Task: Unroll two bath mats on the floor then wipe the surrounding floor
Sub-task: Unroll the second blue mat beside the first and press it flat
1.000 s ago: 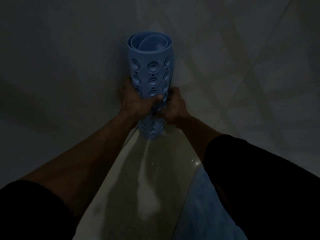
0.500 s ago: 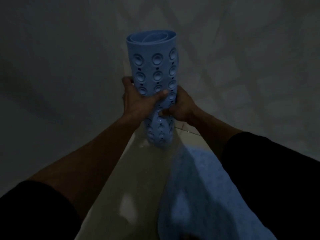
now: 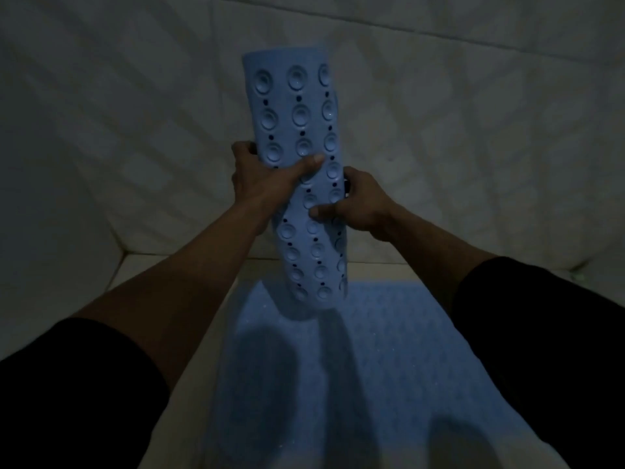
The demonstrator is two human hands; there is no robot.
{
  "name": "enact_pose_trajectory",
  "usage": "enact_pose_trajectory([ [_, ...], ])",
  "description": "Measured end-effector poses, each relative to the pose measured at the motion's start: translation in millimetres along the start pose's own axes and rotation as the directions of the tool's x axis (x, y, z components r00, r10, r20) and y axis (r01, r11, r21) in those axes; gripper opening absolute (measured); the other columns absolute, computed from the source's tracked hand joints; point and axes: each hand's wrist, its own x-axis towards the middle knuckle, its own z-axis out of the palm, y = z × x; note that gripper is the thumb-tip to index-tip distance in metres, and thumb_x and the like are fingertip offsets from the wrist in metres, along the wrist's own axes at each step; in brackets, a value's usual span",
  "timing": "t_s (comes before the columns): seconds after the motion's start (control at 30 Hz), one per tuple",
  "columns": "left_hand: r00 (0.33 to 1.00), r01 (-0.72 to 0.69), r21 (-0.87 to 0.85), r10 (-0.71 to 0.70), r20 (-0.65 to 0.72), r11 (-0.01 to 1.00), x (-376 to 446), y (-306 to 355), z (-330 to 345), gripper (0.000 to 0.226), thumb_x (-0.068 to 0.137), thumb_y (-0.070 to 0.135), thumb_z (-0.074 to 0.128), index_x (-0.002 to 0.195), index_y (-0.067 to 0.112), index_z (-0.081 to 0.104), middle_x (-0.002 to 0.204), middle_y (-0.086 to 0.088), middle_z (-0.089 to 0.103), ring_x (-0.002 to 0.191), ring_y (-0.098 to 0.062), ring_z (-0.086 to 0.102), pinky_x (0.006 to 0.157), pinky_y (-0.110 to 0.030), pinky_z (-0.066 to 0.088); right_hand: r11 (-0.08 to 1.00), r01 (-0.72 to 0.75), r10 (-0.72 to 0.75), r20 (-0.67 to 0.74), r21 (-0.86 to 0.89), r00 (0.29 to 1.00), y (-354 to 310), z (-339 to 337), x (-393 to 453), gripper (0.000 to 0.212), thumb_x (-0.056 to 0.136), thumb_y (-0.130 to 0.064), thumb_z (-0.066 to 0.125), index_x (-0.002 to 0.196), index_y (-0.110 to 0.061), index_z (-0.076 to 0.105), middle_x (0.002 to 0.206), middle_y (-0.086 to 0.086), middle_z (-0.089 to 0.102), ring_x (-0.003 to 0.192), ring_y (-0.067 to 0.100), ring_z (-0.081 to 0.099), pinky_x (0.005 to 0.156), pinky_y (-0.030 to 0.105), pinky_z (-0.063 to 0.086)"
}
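With one bath mat [image 3: 372, 350] flat, our left hand [image 3: 262, 179] and right hand [image 3: 358, 204] grip the rolled mat [image 3: 301, 184], fingers wrapped tight; unrolling beside it likely follows.

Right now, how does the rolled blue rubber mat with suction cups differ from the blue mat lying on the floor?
The rolled blue rubber mat with suction cups is a tight tube held upright in the air by the left hand and right hand; the flat blue mat on the floor lies spread open, untouched. The rolled mat shows round cups and small holes; the flat mat's surface looks finely textured, without cups. Both are blue.
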Motion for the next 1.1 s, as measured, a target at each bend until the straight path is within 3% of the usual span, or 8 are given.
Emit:
enact_pose_trajectory([
  [0.17, 0.994, 0.107, -0.06, -0.105, 0.035, 0.992, -31, -9, 59, 0.09, 0.053, 0.054, 0.093, 0.118, 0.018, 0.044, 0.104, 0.012, 0.06, 0.088, -0.001, 0.065, 0.071, -0.022, 0.057, 0.988, -0.019, 0.025, -0.032, 0.153, 0.999, 50, -31, -37, 0.053, 0.07, -0.019, 0.089, 0.115, -0.015, 0.061, 0.108, -0.001, 0.069, 0.092, 0.011, 0.069, 0.079, 0.032, 0.06],
  [0.33, 0.969, 0.234, -0.102, -0.224, 0.099, 0.967, -71, -42, 132, 0.115, 0.03, 0.072, 0.091, 0.124, 0.015, 0.059, 0.111, 0.001, 0.071, 0.089, -0.014, 0.074, 0.072, -0.036, 0.063, 0.959, -0.08, 0.1, -0.06, 0.27, 0.993, 124, -62, -86, 0.038, 0.076, -0.02, 0.084, 0.106, -0.02, 0.061, 0.1, -0.005, 0.07, 0.088, 0.01, 0.07, 0.076, 0.026, 0.06],
  [0.47, 0.937, 0.32, -0.034, -0.311, 0.16, 0.947, -112, -67, 187, 0.127, 0.028, 0.079, 0.086, 0.133, 0.015, 0.055, 0.117, 0.0, 0.07, 0.089, -0.017, 0.074, 0.069, -0.037, 0.063, 0.931, -0.098, 0.13, -0.07, 0.351, 0.989, 193, -88, -119, 0.037, 0.081, -0.026, 0.08, 0.112, -0.01, 0.066, 0.105, 0.003, 0.073, 0.091, 0.015, 0.073, 0.08, 0.033, 0.061],
  [0.53, 0.921, 0.35, 0.005, -0.345, 0.178, 0.937, -132, -74, 213, 0.121, 0.038, 0.076, 0.085, 0.136, 0.013, 0.051, 0.119, -0.001, 0.068, 0.088, -0.017, 0.074, 0.065, -0.036, 0.063, 0.922, -0.088, 0.136, -0.102, 0.376, 0.986, 224, -100, -129, 0.036, 0.085, -0.027, 0.077, 0.113, -0.008, 0.067, 0.106, 0.004, 0.073, 0.091, 0.015, 0.072, 0.081, 0.035, 0.061],
  [0.63, 0.902, 0.365, 0.105, -0.379, 0.206, 0.925, -158, -78, 245, 0.091, 0.057, 0.064, 0.085, 0.127, 0.013, 0.06, 0.113, -0.003, 0.072, 0.081, -0.017, 0.075, 0.059, -0.032, 0.062, 0.905, -0.077, 0.136, -0.112, 0.419, 0.984, 261, -116, -139, 0.03, 0.089, -0.029, 0.072, 0.111, -0.008, 0.069, 0.106, 0.005, 0.073, 0.092, 0.016, 0.072, 0.082, 0.037, 0.061],
  [0.73, 0.9, 0.344, 0.251, -0.394, 0.187, 0.905, -173, -78, 270, 0.068, 0.069, 0.056, 0.083, 0.119, 0.012, 0.066, 0.106, -0.003, 0.074, 0.072, -0.014, 0.074, 0.049, -0.024, 0.055, 0.85, -0.122, 0.17, -0.047, 0.512, 0.984, 295, -127, -136, 0.031, 0.091, -0.031, 0.068, 0.113, -0.009, 0.069, 0.107, 0.006, 0.073, 0.094, 0.02, 0.072, 0.082, 0.037, 0.06],
  [0.9, 0.887, 0.378, 0.452, -0.455, 0.071, 0.808, -187, -91, 278, 0.102, 0.049, 0.069, 0.085, 0.132, 0.016, 0.056, 0.115, -0.001, 0.069, 0.089, -0.018, 0.072, 0.053, -0.031, 0.059, 0.732, -0.282, 0.283, 0.1, 0.62, 0.954, 329, -108, -135, 0.038, 0.096, -0.036, 0.058, 0.124, -0.011, 0.062, 0.112, 0.003, 0.068, 0.092, 0.016, 0.068, 0.067, 0.024, 0.057],
  [1.1, 0.854, 0.498, 0.517, -0.496, -0.155, 0.696, -218, -112, 240, 0.105, 0.059, 0.061, 0.087, 0.142, 0.014, 0.044, 0.123, -0.005, 0.064, 0.095, -0.022, 0.069, 0.063, -0.035, 0.06, 0.556, -0.508, 0.342, 0.376, 0.658, 0.861, 319, -49, -153, 0.021, 0.096, -0.032, 0.053, 0.086, -0.019, 0.066, 0.097, 0.01, 0.07, 0.088, 0.029, 0.068, 0.081, 0.043, 0.059],
])
